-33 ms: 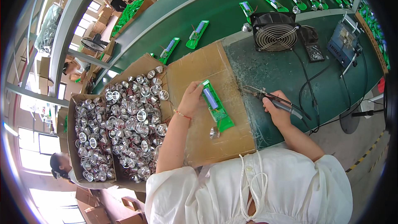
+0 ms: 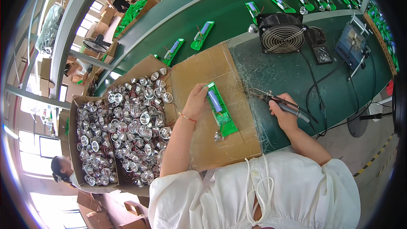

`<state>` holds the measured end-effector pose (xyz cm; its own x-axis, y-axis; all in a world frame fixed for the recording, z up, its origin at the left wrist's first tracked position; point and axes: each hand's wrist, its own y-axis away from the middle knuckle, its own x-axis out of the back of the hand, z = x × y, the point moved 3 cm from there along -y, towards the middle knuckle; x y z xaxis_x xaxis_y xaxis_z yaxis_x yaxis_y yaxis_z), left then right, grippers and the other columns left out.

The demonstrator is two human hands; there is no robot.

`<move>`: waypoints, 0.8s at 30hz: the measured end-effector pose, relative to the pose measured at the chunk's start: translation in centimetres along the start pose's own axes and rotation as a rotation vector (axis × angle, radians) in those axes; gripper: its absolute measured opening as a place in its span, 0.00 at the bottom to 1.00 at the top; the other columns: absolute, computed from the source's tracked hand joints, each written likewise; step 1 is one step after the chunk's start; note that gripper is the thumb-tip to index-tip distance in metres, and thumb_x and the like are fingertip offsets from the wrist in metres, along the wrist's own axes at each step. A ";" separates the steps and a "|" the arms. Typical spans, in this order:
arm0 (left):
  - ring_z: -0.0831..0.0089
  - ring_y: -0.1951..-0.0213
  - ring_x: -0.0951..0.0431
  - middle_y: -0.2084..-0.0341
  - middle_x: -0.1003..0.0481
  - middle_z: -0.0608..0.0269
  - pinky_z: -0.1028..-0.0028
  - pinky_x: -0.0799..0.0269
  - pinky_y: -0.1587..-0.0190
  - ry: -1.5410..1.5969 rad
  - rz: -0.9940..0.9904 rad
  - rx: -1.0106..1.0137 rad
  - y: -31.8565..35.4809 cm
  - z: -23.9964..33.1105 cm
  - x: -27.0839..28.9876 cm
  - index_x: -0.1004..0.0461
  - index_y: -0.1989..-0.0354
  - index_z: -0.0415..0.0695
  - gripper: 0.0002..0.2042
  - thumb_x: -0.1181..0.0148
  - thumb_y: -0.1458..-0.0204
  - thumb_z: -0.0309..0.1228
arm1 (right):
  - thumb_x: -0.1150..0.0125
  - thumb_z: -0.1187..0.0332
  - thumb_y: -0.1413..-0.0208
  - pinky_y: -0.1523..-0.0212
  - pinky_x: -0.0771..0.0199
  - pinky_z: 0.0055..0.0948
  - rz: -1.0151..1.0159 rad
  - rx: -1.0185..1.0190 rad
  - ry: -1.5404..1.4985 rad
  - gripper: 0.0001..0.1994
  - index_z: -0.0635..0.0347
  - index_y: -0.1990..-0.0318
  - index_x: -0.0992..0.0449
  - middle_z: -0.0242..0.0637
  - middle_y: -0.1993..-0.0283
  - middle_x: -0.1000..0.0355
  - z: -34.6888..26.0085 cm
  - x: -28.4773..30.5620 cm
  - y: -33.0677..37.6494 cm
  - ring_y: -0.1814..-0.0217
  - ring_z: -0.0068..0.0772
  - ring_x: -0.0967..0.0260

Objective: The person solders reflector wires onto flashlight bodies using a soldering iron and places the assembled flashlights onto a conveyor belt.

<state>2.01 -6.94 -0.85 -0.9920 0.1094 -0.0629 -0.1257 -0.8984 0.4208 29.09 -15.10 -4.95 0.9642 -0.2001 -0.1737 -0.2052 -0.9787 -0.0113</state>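
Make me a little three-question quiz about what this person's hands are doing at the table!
1. True or false: the left hand rests on the green tray that carries a blue cylinder.
2. What does the right hand hold?
A. a soldering iron
B. a paintbrush
C. a spoon
3. Fill in the word: the cardboard boxes on the person's left are full of shiny silver ______.

Key:
1. True; the fingers touch the tray's upper end, and it lies on the cardboard sheet.
2. A; its tip points toward the tray, and a cable runs from it.
3. Reflector cups.
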 end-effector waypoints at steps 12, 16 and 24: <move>0.64 0.70 0.27 0.74 0.29 0.58 0.62 0.30 0.66 0.451 -0.013 0.090 -4.2 -0.1 0.4 0.34 0.64 0.43 0.13 0.57 0.46 0.40 | 0.40 0.72 0.52 0.78 0.35 0.17 0.021 -0.016 0.006 0.07 0.63 0.71 0.33 0.32 0.78 0.31 0.0 -0.1 0.3 0.79 0.16 0.36; 0.68 0.73 0.29 0.77 0.31 0.61 0.67 0.31 0.68 0.410 0.080 0.026 -6.7 1.9 -0.5 0.33 0.67 0.44 0.12 0.50 0.49 0.40 | 0.42 0.74 0.52 0.78 0.35 0.17 0.011 -0.020 0.034 0.06 0.63 0.71 0.34 0.34 0.78 0.32 0.1 -0.2 0.1 0.80 0.17 0.36; 0.70 0.73 0.27 0.76 0.27 0.56 0.70 0.30 0.70 -0.766 0.093 -0.227 -17.1 7.8 -5.9 0.29 0.70 0.36 0.17 0.36 0.66 0.36 | 0.41 0.76 0.53 0.79 0.35 0.18 0.009 0.045 0.227 0.07 0.62 0.70 0.35 0.33 0.79 0.31 1.5 0.7 0.7 0.80 0.17 0.35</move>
<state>9.91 11.07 -0.58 -0.7402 0.2167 0.6364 -0.1184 -0.9738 0.1939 29.36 -15.81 -6.57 0.9743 -0.2191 0.0521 -0.2162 -0.9748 -0.0554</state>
